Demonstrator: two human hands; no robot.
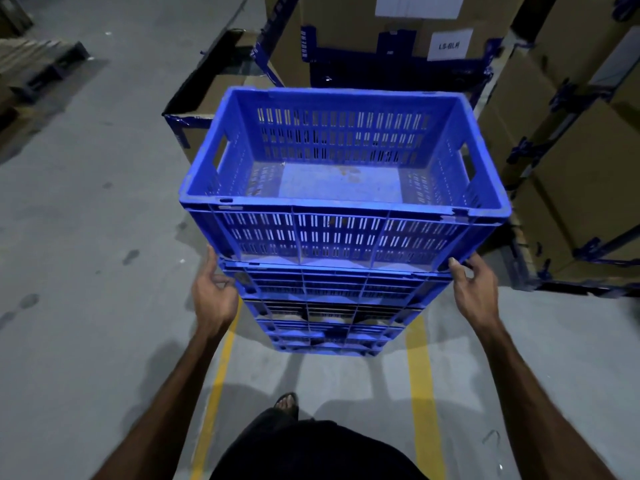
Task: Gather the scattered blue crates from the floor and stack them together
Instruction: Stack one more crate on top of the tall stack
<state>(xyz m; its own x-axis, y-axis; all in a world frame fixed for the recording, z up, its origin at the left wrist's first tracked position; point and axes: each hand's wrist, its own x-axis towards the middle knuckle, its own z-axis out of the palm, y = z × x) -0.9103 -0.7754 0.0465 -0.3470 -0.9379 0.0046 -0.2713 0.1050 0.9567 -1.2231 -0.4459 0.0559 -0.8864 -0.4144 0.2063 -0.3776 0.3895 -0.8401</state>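
A stack of several blue slotted crates (332, 306) stands on the floor straight ahead of me. The top crate (343, 188) is empty and sits square on the ones below. My left hand (213, 292) is at its lower left corner, thumb against the corner and fingers loosely curled beside the second crate's rim. My right hand (476, 289) is at the lower right corner, thumb touching the crate and fingers spread along its side. Neither hand wraps around anything.
Tall cardboard boxes (571, 168) bound with blue straps stand close behind and to the right of the stack. An open carton (207, 95) sits behind it on the left. Wooden pallets (31, 67) lie far left. Yellow floor lines (420, 382) run under me; my foot (286, 403) is below the stack.
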